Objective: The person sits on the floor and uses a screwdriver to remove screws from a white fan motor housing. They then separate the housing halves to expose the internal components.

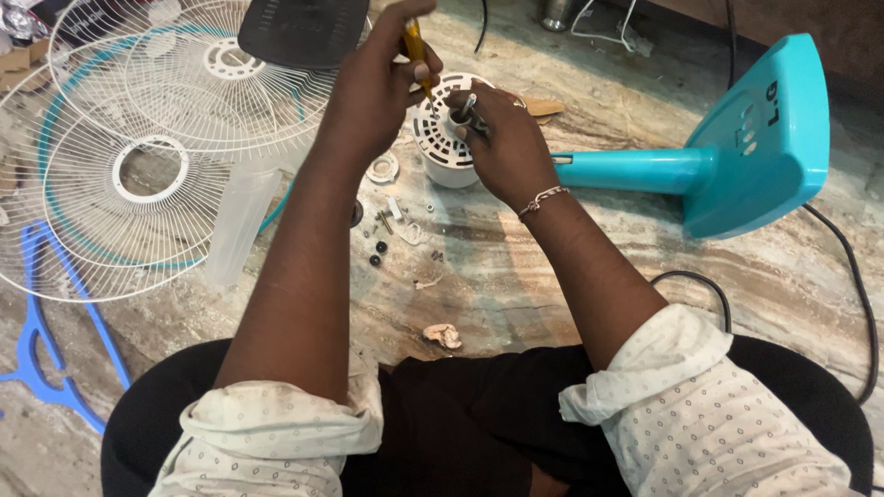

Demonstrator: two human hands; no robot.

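Marbled stone flooring [571,276] serves as the workbench, and at its centre stands a white fan motor housing [444,138], vented on top, with its shaft pointing up. Left hand [373,92] is closed around a yellow-handled screwdriver [414,46], its tip angled down toward the top of the housing; right hand [506,147] grips the housing from the right, fingers curled over the shaft end, a bracelet on the wrist. Judging by what lies about, the fan is well taken apart: two white wire guards [138,156] with teal rims lie to the left of the housing, a dark cover [304,28] sits behind and left of it, and the teal base with its stem [737,156] lies tipped over to the right. Just in front of the housing are loose small screws and black knobs [382,235], plus a white ring [382,168]. The motor itself looks still closed, so it seems the last part left to open. A black cable [847,276] runs off at the far right.
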